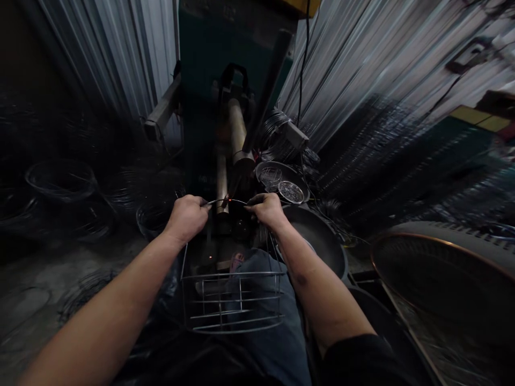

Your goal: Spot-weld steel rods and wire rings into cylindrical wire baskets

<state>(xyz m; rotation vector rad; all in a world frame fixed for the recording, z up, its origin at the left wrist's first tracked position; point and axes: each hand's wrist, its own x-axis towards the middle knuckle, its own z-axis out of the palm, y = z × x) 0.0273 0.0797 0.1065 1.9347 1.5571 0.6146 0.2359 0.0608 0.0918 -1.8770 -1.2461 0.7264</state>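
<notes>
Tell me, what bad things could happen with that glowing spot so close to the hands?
1. The glow on the wire rim sits between the left hand and right hand, both bare. Heat may travel along the wire and burn the fingers.
2. Small sparks show below, above the knee. They might sting skin or singe cloth.
3. If either grip slips, the basket could shift and spoil the join.

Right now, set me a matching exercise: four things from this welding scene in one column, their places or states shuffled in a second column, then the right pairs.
Things:
1. left hand
2. right hand
3. wire basket
4. round mesh pieces

Places or states:
A. lying in a shallow tray right of the machine
B. gripping the basket's rim left of the glowing spot
C. resting over the person's lap
D. gripping the rim right of the glowing spot

Pairs: 1-B, 2-D, 3-C, 4-A
</notes>
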